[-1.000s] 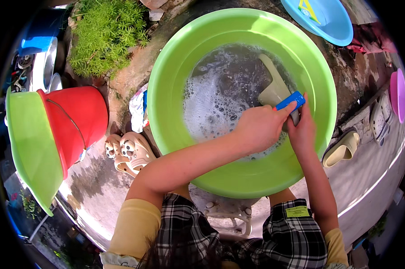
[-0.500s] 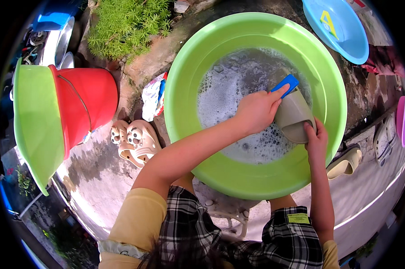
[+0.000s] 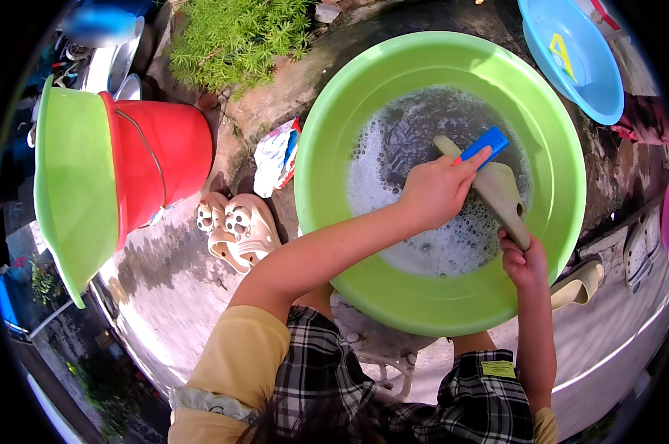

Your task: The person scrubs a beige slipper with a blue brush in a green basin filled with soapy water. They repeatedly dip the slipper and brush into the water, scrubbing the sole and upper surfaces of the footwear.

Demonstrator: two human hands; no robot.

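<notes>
The left hand point(image 3: 436, 194) clenches a blue brush point(image 3: 485, 142), pressing it on a beige slipper point(image 3: 491, 191) over soapy water near the right side of the green basin point(image 3: 334, 148). The right hand point(image 3: 523, 260) grasps the slipper's near end. Cream clogs point(image 3: 238, 226) lie on the ground beside the basin's left rim.

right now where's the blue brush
In the head view the blue brush is in the left hand, right of centre, pressed on the beige sandal over the green basin's soapy water.
</notes>
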